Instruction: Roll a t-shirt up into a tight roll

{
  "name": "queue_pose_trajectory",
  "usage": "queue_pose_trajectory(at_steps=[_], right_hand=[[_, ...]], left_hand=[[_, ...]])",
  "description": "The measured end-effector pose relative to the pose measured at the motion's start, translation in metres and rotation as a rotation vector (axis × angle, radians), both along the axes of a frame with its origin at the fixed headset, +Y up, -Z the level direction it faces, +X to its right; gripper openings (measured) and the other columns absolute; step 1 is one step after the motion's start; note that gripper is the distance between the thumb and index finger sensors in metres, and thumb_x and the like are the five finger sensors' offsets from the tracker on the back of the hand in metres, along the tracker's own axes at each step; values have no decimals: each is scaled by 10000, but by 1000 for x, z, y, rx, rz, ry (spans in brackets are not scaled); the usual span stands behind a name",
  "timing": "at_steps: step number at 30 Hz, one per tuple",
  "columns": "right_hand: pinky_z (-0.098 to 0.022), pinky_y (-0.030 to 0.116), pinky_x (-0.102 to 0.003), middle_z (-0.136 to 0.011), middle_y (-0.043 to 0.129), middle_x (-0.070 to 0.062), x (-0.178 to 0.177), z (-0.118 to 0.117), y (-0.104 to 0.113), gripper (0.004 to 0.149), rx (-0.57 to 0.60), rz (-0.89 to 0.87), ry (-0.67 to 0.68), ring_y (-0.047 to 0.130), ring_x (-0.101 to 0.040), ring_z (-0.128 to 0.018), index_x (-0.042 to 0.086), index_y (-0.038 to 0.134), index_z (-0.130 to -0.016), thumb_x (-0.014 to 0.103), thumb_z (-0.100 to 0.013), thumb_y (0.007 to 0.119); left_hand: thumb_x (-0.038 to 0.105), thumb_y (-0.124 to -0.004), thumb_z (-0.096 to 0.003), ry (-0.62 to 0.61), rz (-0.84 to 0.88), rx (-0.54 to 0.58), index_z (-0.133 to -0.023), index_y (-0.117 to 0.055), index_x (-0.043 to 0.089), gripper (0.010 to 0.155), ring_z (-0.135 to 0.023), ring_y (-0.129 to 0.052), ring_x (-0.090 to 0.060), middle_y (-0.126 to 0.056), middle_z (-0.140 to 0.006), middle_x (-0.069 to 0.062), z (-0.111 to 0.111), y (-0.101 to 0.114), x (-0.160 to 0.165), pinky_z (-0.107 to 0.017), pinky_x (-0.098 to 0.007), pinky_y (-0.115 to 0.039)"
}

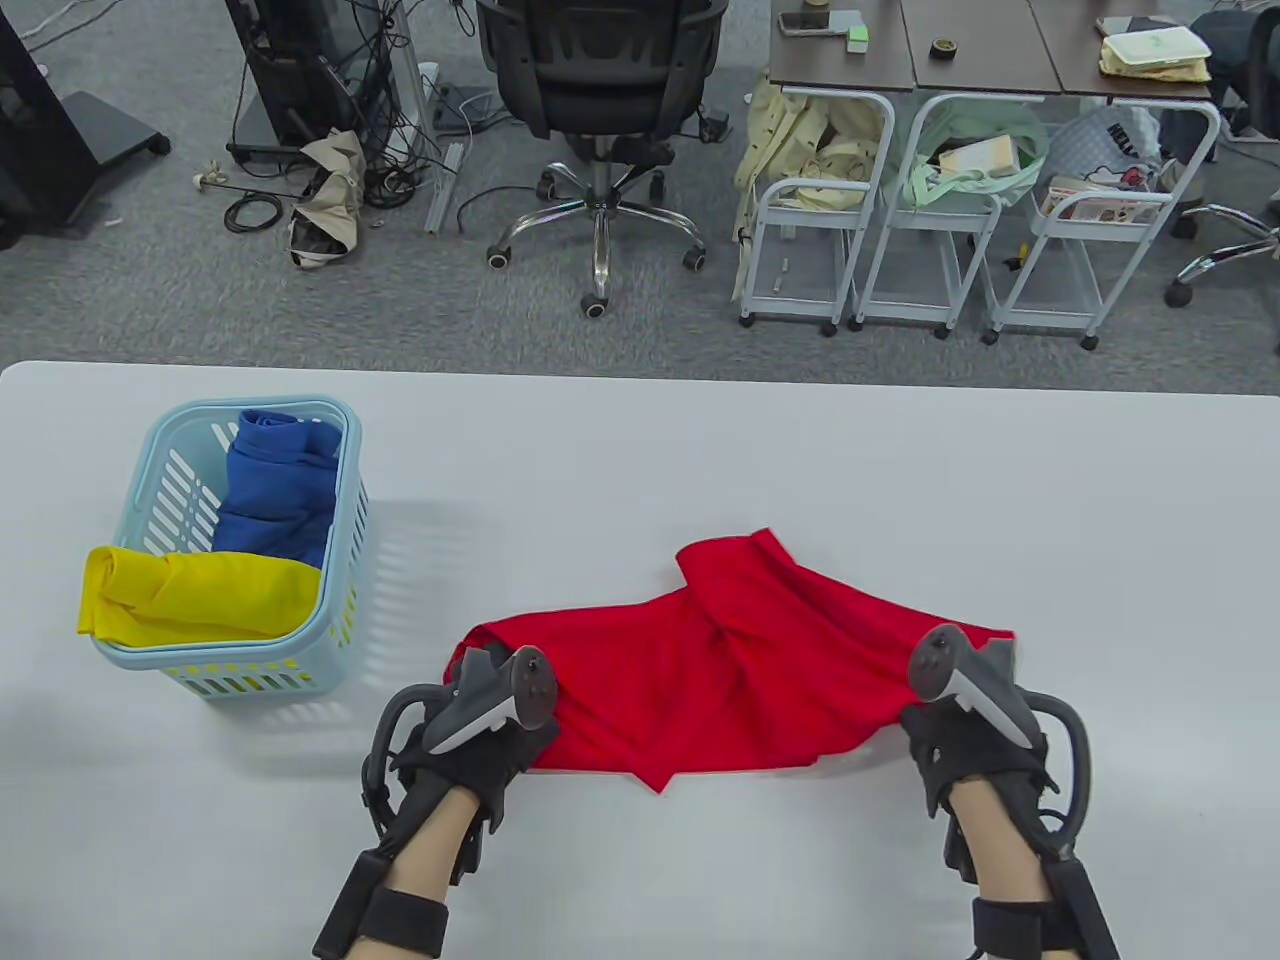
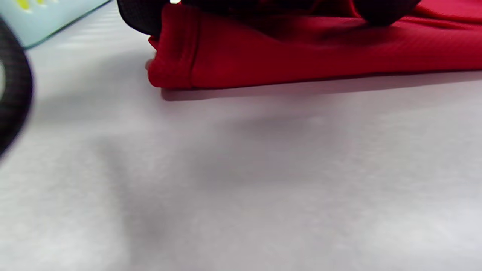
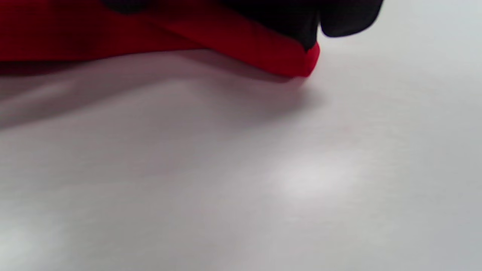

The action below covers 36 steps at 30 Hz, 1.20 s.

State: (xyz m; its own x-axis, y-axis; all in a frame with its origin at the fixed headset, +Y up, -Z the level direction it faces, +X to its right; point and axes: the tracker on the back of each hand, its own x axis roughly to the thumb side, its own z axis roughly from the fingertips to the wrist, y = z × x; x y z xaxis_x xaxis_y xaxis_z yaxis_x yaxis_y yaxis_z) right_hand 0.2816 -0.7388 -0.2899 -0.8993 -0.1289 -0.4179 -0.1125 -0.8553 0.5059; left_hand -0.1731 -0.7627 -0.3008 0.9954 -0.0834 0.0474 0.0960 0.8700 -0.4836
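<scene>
A red t-shirt [image 1: 720, 670] lies crumpled and partly folded on the white desk [image 1: 700, 450], near the desk's front edge and a little right of its middle. A folded flap of it points toward the far edge, and a corner of cloth juts toward the front edge between the two hands.

The left hand [image 1: 480, 735] sits at the shirt's left end, the right hand [image 1: 965, 740] at its right end, each in a black glove with a grey tracker on its back. In the left wrist view the gloved fingers [image 2: 139, 17] come down onto the top of the cloth's folded edge [image 2: 177, 56]; in the right wrist view the fingers [image 3: 301, 22] curl over the red hem [image 3: 301, 62], whose tip lies on the desk. Both hands seem to grip the cloth, though the fingertips are mostly hidden.

Toward the desk's left edge stands a light blue basket [image 1: 150, 460] with slotted walls. Inside it lie a rolled blue garment [image 1: 270, 490] at the far side and a yellow one [image 1: 200, 600] at the near side, its end hanging over the rim.
</scene>
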Motion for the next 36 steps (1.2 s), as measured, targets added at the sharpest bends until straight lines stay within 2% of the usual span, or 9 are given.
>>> queue_pose_trajectory(at_steps=[3, 6, 10, 14, 16, 26, 31, 33, 36], right_hand=[[-611, 664, -562, -1046, 700, -203, 18, 6, 7, 673, 30, -26, -88, 762, -421, -942, 103, 571, -1083, 519, -555, 584], [-670, 563, -585, -1138, 509, -213, 3, 5, 16, 707, 112, 16, -34, 581, -458, -1027, 135, 418, -1136, 528, -568, 567], [-733, 397, -617, -1199, 237, -172, -41, 3, 16, 712, 186, -50, 207, 301, -461, -1108, 204, 261, -1158, 522, -581, 530], [-748, 261, -629, -1194, 93, -71, -86, 1, -7, 700, 77, -246, 515, 79, -387, -1121, 285, 150, -1137, 503, -577, 509], [-748, 299, -620, -1187, 111, -64, -88, -3, -20, 714, -4, -197, 510, 111, -378, -1120, 297, 85, -1111, 523, -563, 483], [-706, 509, -583, -1154, 446, -77, -15, -9, -6, 641, 19, -150, 115, 449, -357, -1090, 224, 405, -1130, 504, -568, 534], [-561, 721, -483, -892, 906, -89, -26, 2, 16, 600, 88, -24, 136, 932, -313, -771, 155, 728, -997, 529, -555, 572], [-593, 683, -499, -944, 855, -99, -32, 4, 18, 592, 124, -87, 187, 877, -337, -820, 164, 687, -1025, 516, -557, 604], [-725, 447, -576, -1179, 425, -142, -48, -2, 10, 644, 112, -229, 368, 461, -420, -1076, 247, 444, -1134, 483, -566, 635]], left_hand=[[574, -568, -581, 24, -126, 79, -1184, -344, 305, 697, -1144, -444, -430, -275, -1272, -153, 1, 6, 1, -783, -609, -515], [596, -534, -581, -5, -156, 189, -1191, -343, 292, 707, -1139, -474, -423, -293, -1274, -159, 8, 21, 13, -781, -599, -531], [557, -438, -603, -41, -9, 246, -1181, -428, 316, 626, -1095, -595, -407, -417, -1264, -168, 19, 25, 35, -762, -570, -586], [590, -395, -583, -94, 19, 88, -1196, -361, 304, 677, -1094, -591, -439, -389, -1266, -194, 20, 3, 53, -762, -588, -577], [646, -370, -560, -93, -37, -16, -1196, -198, 286, 751, -1123, -394, -487, -178, -1261, -216, 17, -8, 55, -786, -612, -494], [562, -465, -595, 39, 15, 16, -1173, -194, 362, 669, -1140, -320, -466, -150, -1259, -176, -4, -9, 18, -799, -619, -418], [504, -546, -613, 13, -174, 176, -1183, -333, 337, 632, -1140, -396, -451, -226, -1267, -175, 3, 7, 26, -789, -626, -455], [533, -513, -611, -21, -136, 225, -1187, -350, 339, 629, -1136, -430, -446, -251, -1271, -180, 9, 15, 34, -788, -619, -473], [555, -481, -600, -185, 82, 222, -1168, -462, 379, 595, -1127, -470, -444, -319, -1271, -194, 20, 19, 57, -784, -625, -488]])
